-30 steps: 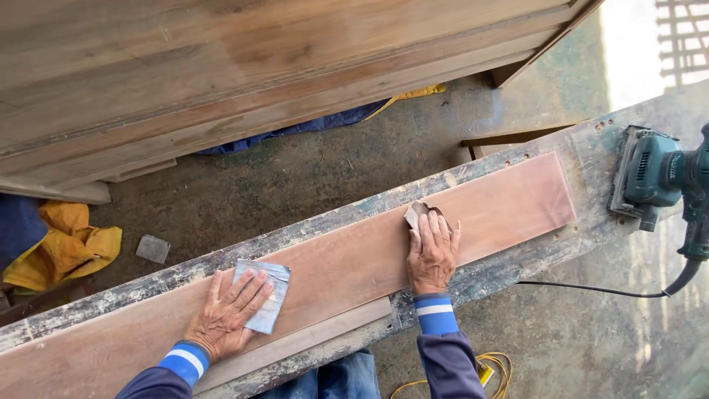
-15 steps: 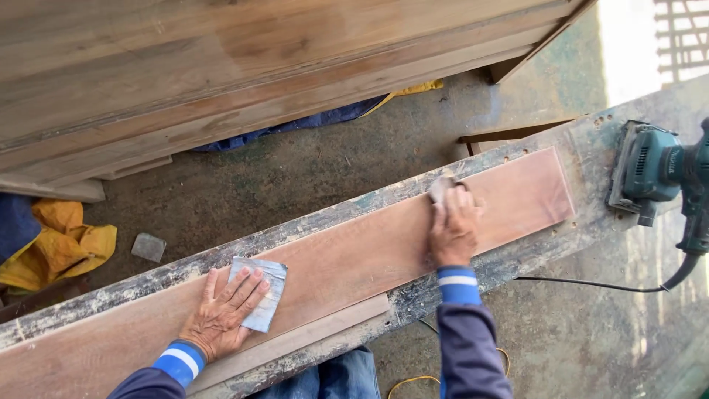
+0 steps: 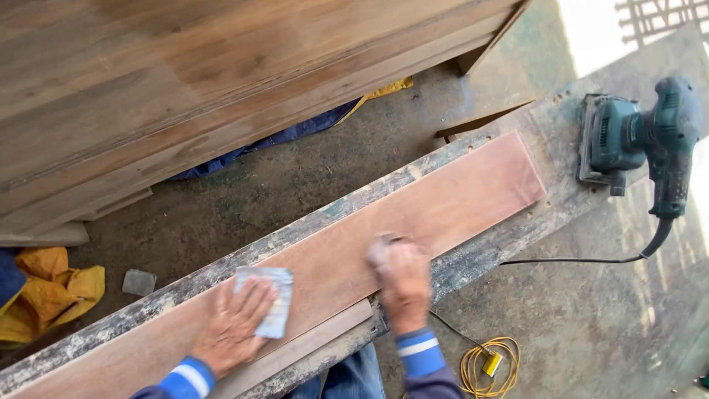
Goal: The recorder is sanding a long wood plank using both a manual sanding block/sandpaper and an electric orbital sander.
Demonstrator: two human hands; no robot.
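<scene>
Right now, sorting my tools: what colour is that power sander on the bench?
Dark teal green sander, with a black cord; head view.

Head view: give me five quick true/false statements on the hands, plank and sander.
1. The left hand lies flat on a grey sheet of sandpaper on the plank. True.
2. The right hand grips the green sander. False: the sander sits untouched at the bench's far end; the right hand presses a small piece of sandpaper onto the plank.
3. A yellow coiled cord lies on the floor. True.
4. The plank is painted blue. False: it is bare reddish-brown wood.
5. The sander has no cable. False: a black cable runs from it.
</scene>
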